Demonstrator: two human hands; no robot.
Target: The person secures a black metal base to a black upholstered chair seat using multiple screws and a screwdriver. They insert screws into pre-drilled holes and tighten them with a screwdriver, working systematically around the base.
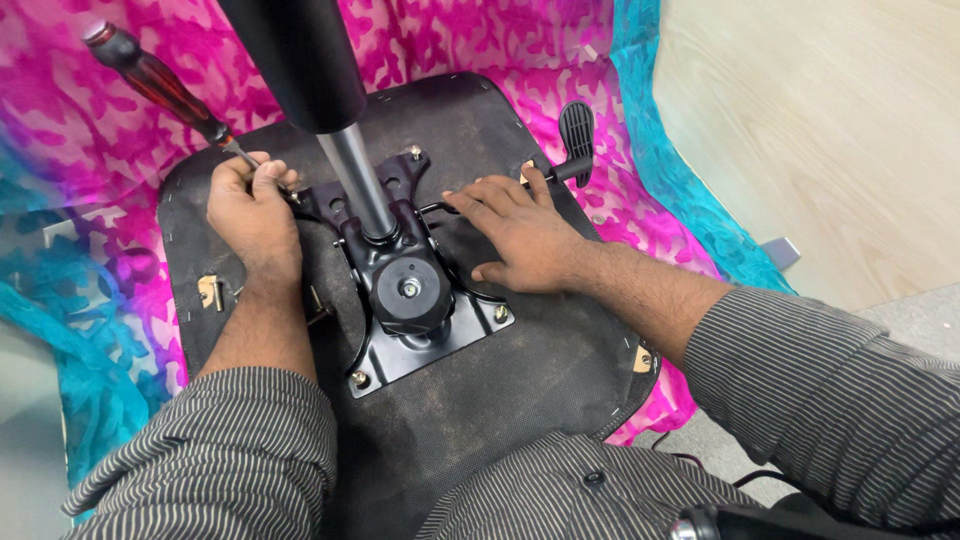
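Note:
An upturned office chair seat (520,400) with a black fabric underside lies in front of me. A black metal mechanism plate (415,300) is bolted to its middle, with a grey gas cylinder (358,180) rising from it. My left hand (252,215) is shut on a screwdriver with a dark red handle (160,85), its tip at the plate's left corner. My right hand (525,235) rests flat on the seat and the plate's right side, fingers spread, just short of the black adjustment lever (575,135).
A pink and turquoise patterned cloth (80,200) lies under the seat. A pale wooden surface (830,130) is at the right. Brass-coloured brackets (208,290) sit at the seat's edges. A black round knob (408,290) tops the mechanism.

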